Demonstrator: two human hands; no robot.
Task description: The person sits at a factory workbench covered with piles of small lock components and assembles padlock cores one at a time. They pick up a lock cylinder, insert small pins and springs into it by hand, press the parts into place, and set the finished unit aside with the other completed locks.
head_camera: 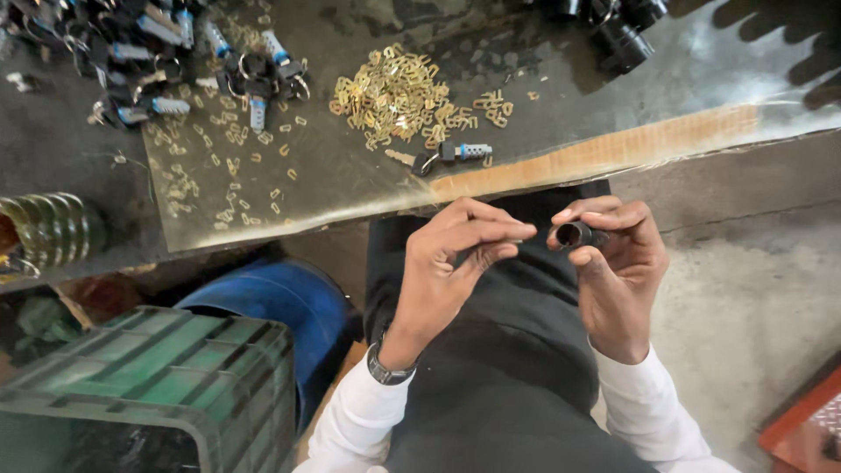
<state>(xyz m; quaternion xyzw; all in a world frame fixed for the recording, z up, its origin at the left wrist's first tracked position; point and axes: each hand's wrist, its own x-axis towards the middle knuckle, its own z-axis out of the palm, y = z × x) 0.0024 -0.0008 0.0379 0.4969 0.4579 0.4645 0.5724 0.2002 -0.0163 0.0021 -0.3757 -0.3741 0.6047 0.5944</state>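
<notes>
My right hand (pixel 618 271) pinches a small black cylinder (pixel 576 234) with its open end turned toward the left hand. My left hand (pixel 451 263) is held close beside it, thumb and fingers pressed together at the tips; whether a tiny part sits between them I cannot tell. Both hands hover over my lap, just below the worktable's front edge (pixel 561 162). A watch is on my left wrist. On the table above lie a heap of small brass clips (pixel 394 96) and a key with a blue-tipped cylinder (pixel 455 153).
Black lock parts with keys (pixel 175 61) are piled at the table's far left, with loose brass clips (pixel 219 166) scattered nearby. More black cylinders (pixel 618 26) sit at the back. A green crate (pixel 166 377) and a blue drum (pixel 280 298) stand at lower left, a red crate (pixel 806 429) at lower right.
</notes>
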